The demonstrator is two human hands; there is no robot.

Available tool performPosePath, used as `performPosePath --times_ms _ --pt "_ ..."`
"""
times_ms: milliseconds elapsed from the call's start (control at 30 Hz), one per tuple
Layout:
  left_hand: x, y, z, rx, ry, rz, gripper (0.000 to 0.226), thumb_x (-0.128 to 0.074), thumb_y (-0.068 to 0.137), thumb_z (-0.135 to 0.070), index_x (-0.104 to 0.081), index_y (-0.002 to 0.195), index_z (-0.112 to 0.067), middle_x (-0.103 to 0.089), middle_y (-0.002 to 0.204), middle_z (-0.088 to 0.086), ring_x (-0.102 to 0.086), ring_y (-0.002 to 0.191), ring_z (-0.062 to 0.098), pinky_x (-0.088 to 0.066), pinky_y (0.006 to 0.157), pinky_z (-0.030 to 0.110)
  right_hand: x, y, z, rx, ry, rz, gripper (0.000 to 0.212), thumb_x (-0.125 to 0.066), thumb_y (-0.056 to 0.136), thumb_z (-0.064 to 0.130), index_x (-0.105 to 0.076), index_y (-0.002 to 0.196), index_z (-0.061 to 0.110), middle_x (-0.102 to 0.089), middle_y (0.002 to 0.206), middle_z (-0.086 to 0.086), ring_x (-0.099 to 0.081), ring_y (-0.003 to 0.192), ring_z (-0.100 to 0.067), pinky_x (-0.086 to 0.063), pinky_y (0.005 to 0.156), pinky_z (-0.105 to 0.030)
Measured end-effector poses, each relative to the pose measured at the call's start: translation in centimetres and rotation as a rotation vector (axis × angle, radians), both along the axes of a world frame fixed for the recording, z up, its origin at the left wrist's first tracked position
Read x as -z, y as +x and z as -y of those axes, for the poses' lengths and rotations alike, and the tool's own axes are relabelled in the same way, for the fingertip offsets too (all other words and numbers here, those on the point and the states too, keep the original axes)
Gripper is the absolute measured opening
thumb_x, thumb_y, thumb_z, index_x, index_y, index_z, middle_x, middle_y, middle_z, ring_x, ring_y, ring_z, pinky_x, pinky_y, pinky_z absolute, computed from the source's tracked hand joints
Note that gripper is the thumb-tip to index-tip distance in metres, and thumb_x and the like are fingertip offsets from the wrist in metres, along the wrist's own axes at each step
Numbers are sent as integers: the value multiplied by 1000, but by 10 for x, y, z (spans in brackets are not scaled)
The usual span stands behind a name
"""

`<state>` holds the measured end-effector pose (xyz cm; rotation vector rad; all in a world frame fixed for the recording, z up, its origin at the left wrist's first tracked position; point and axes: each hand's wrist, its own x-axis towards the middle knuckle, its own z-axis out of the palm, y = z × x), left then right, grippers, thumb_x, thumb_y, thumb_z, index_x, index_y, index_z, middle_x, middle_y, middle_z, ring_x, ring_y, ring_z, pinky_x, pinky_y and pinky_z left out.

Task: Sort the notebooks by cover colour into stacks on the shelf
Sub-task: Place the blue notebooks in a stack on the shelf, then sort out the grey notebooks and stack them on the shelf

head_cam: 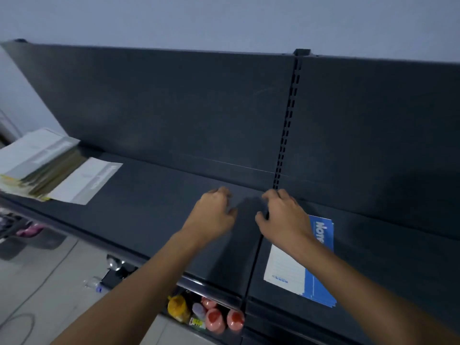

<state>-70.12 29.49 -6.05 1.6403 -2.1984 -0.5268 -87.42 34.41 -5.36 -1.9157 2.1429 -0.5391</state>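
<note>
A blue-and-white notebook stack (298,272) lies flat on the dark shelf (154,195), right of the seam between shelf sections. At the shelf's left end sits a leaning pile of grey and yellowish notebooks (37,160), with a single grey notebook (84,180) flat beside it. My left hand (214,212) and my right hand (281,215) hover side by side over the bare shelf near the seam, fingers loosely curled, holding nothing. My right forearm crosses over the blue stack's upper left part.
The shelf's dark back panel (174,108) rises behind, with a slotted upright (286,125). Below the front edge, a lower shelf holds pink bottles (214,319) and a yellow packet (178,307). Grey floor with a cable (42,280) lies at the left.
</note>
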Motion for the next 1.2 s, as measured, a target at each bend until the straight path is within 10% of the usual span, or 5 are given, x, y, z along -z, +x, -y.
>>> performPosePath --times_ms 400,1200 --pt "-17 169 -10 -189 -59 66 37 -60 86 -30 -58 121 -16 -61 112 -1 -63 99 22 -53 86 38 -19 150 26 -374 -86 -96 30 -52 98 33 -48 124 19 -48 121 1 -51 113 -18 -53 80 -38" --pt "-13 501 80 -309 -40 96 29 -52 92 -30 -60 118 -21 -61 110 -6 -59 101 16 -51 83 33 -20 478 151 -441 -22 -176 30 -50 97 32 -49 124 19 -50 126 -1 -54 109 -21 -50 78 -37"
